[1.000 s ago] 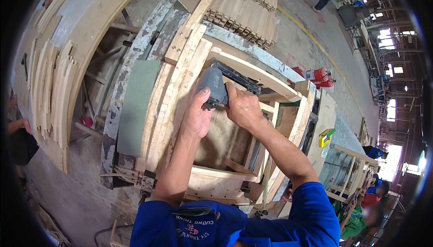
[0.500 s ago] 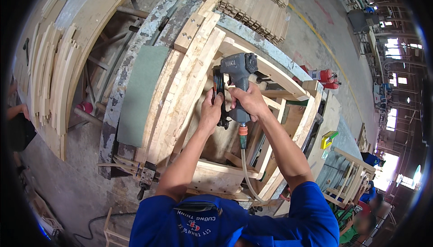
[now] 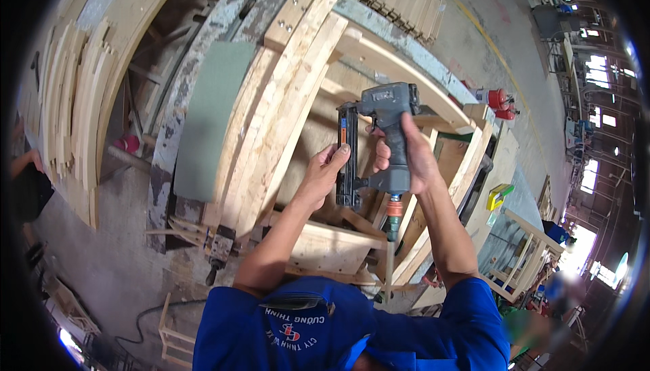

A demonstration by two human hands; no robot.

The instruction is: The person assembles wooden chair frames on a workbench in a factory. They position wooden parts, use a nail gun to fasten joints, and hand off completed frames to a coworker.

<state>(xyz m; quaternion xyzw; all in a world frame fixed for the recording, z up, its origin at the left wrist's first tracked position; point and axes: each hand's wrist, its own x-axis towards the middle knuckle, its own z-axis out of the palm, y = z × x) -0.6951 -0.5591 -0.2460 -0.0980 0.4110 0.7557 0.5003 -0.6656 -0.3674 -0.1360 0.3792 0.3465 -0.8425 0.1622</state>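
Both of my hands hold a dark grey pneumatic nail gun (image 3: pixel 389 103) above an open wooden frame. My right hand (image 3: pixel 421 158) wraps round its handle, with the fingertips showing on the left side of the grip. My left hand (image 3: pixel 321 178) pinches the black magazine (image 3: pixel 349 185), its thumb lying across the side. A pale air hose (image 3: pixel 389 263) runs from an orange and green coupling (image 3: pixel 394 215) under the handle. Below the gun, the wooden frame (image 3: pixel 298 107) has thick light rails on the left and a curved rail (image 3: pixel 399 66) at the far side.
A worn metal bench edge (image 3: pixel 169 141) carries a green-grey sheet (image 3: pixel 210 127). A clamp (image 3: pixel 220 246) sits at the frame's near left corner. Curved wood strips (image 3: pixel 74 107) lie on the left table. Stacked slats (image 3: pixel 399 5) stand beyond; red fire extinguishers (image 3: pixel 497 98) are at right.
The nail gun has shifted right and turned, so its side and magazine face me more. My right fingers have loosened somewhat round the handle. The whole view has shifted slightly.
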